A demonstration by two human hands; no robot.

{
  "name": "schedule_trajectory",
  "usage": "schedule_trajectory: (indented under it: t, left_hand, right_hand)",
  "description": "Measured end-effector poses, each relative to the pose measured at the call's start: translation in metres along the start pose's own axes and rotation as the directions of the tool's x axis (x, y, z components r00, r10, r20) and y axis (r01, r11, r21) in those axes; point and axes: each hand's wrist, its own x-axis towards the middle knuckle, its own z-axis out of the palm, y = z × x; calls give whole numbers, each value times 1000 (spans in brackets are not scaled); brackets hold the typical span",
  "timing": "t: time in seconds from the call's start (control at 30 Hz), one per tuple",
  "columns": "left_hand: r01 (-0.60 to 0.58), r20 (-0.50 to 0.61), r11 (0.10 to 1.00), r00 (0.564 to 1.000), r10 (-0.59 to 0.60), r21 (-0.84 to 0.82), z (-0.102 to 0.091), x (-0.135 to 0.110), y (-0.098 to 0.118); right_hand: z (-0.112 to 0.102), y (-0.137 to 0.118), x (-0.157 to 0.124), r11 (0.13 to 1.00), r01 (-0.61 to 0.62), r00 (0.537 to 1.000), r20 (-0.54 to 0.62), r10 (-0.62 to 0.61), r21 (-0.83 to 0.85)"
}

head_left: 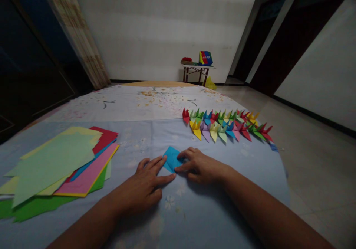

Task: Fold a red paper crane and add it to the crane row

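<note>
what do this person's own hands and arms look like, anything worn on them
The left hand and right hand are ungloved, with no rings to be made out. The left forearm and right forearm are bare as far as the picture shows, with no sleeve, watch or bracelet visible. Nail details are too small to tell.

The left hand (147,184) and right hand (198,165) touch folded blue paper (170,156); paper cranes (214,131) stand beyond

The left forearm (102,212) and right forearm (256,199) are angled inward and forward. The left hand (147,182) is held palm down, spread; the right hand (200,164) is held near it, loosely curled.
</note>
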Motion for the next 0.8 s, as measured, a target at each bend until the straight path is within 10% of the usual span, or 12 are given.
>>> schedule_trajectory:
  t: [0.43, 0.8]
  left_hand:
    - [83, -62, 996, 995, -81, 32, -1, 1, 9]
    - [51, -34, 996, 998, -49, 67, 4, 1, 38]
  right_hand:
    - [13, -1, 10, 997, -74, 965, -249, 80, 32]
    - [21, 3, 10, 999, 9, 983, -185, -1, 42]
